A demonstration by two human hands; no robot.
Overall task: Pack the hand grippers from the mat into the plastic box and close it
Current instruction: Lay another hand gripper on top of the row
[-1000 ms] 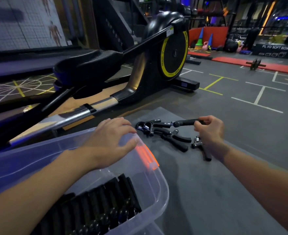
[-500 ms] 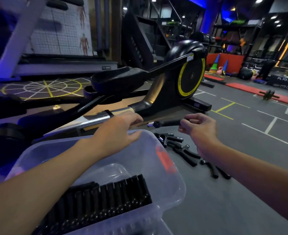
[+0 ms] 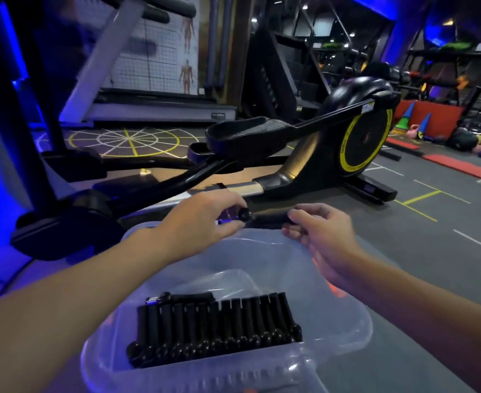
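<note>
Both hands now hold hand gripper (image 3: 265,217), box (image 3: 355,330) half-filled

Both bare forearms reach forward, hands level and close together. The left hand (image 3: 202,219) pinches with fingers (image 3: 228,228) curled; the right hand (image 3: 323,236) grips, knuckles bent, thumb on top.
</note>
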